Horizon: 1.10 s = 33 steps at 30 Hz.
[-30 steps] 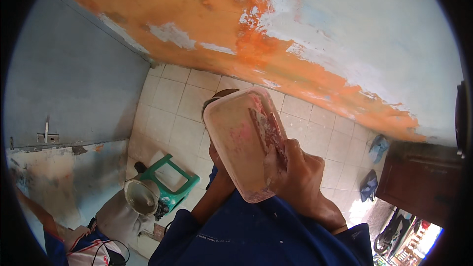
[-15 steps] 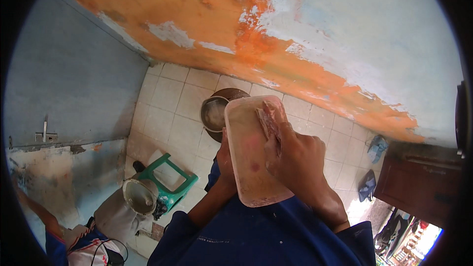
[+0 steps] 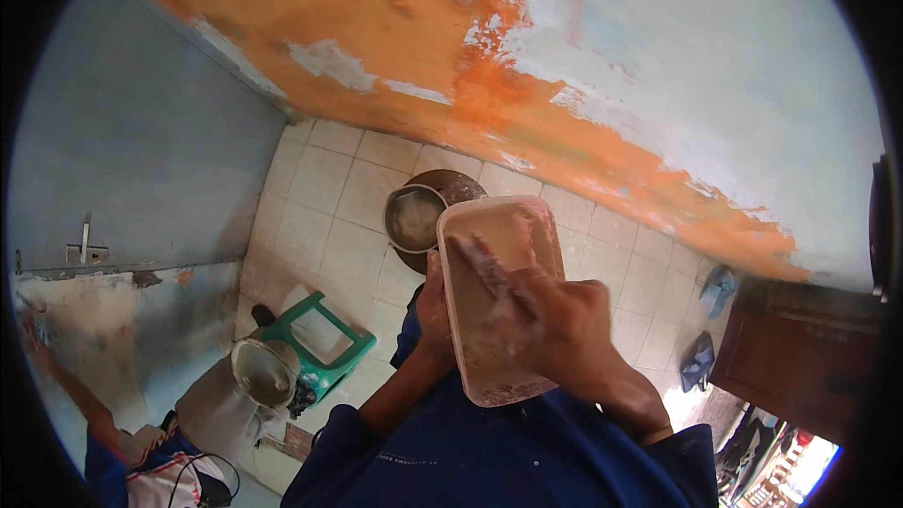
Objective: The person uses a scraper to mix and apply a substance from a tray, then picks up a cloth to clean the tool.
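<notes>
A shallow rectangular plastic tub [image 3: 511, 394], pinkish and smeared with pale paste, is tilted in front of my dark blue shirt. My left hand [image 3: 433, 315] grips it by its left side; some of its fingers are hidden under the tub. Inside, my right hand [image 3: 569, 325] is closed around a paste-coated flat scraper [image 3: 483, 261], which slants up and left across the bottom. Motion blurs the scraper and the fingertips, so the blade's exact shape is unclear. Pale paste lies spread over the tub's bottom and along its right wall.
Ahead rises an orange wall [image 3: 376, 28] with white patches. On the tiled floor, a bucket [image 3: 415, 219] rests on a round brown surface. Left of me are a green stool [image 3: 353, 355], another bucket [image 3: 266, 373] and a person [image 3: 141, 470] reaching toward the wall. A brown cabinet [image 3: 785, 343] stands right.
The scraper has swung from the tub's upper right side toward its upper left. The tub has shifted slightly right and down, and paste now shows gathered along its right wall.
</notes>
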### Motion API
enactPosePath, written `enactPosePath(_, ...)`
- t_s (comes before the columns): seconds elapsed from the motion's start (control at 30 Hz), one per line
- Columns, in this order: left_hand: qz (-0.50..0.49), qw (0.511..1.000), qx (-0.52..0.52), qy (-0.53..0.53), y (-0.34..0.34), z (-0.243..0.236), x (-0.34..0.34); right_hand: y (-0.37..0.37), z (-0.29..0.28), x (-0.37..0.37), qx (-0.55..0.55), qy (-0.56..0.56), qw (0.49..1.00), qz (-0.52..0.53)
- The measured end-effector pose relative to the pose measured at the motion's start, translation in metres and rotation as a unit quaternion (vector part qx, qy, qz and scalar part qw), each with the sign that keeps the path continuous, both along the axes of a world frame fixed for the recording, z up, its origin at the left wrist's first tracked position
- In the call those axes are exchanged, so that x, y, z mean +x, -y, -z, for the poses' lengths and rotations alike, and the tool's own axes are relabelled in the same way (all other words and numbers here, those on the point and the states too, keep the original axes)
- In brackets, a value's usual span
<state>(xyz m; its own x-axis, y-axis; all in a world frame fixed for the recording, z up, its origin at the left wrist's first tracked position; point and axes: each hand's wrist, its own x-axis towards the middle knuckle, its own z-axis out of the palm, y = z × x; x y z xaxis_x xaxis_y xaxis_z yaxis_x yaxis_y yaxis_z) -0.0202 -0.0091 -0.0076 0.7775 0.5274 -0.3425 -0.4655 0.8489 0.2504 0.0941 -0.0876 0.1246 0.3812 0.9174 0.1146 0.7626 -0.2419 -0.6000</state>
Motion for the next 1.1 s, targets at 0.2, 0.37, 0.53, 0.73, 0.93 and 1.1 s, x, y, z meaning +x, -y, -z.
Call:
enactPosePath(0.2,0.020,0.999,0.006,0.032,-0.002,0.002,0.002,-0.002,0.002,0.010,0.020,0.057,0.998,-0.001)
enactPosePath(0.37,0.039,0.999,-0.005,0.035,-0.001,-0.006,0.002,0.000,-0.017,0.013,-0.006,0.044,0.999,-0.009)
enactPosePath(0.53,0.053,0.998,-0.013,0.042,0.001,-0.008,0.000,0.000,-0.028,0.018,-0.040,0.068,0.997,0.009)
enactPosePath(0.73,0.079,0.995,-0.017,0.062,0.000,-0.028,-0.002,0.010,-0.043,0.007,-0.009,0.039,0.998,-0.049)
enactPosePath(0.93,0.015,0.998,0.053,0.015,0.007,-0.033,0.004,0.005,-0.032,0.007,-0.004,0.050,0.999,-0.017)
enactPosePath(1.1,0.024,0.995,0.097,0.006,0.006,0.005,-0.012,0.006,-0.019,0.002,0.052,0.080,0.994,-0.050)
